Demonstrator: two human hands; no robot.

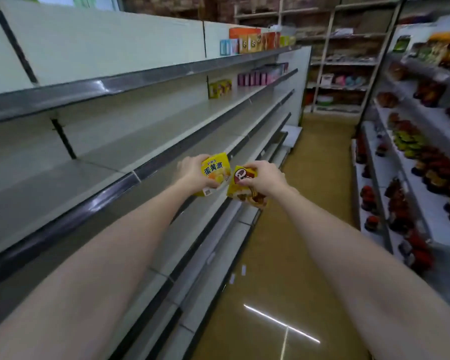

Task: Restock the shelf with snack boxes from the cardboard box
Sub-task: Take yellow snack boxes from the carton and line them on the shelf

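Left grip: the left hand (192,172) is closed around a yellow snack box (215,172), fingers over its top edge and thumb under its lower side.
Right grip: the right hand (264,178) is closed on a second snack box (244,187), yellow with a brown round mark, fingers curled over its upper right edge.
Boxes: both are tilted, held side by side with near corners almost touching, in the air in front of the middle shelf (166,141) edge.
Arms: both forearms are bare and stretched forward from the lower corners, converging toward the boxes.
Left shelving: long pale shelves with dark front strips, mostly bare close by.
Far stock: at the far end stand a few yellow boxes (220,88), a row of pink and purple boxes (260,76), and orange and blue boxes (250,40) on the top shelf.
Right shelving: racks (426,157) filled with blurred packaged goods.
Floor: a glossy brown aisle (283,255) with a light reflection.
Cardboard box: not visible in this view.
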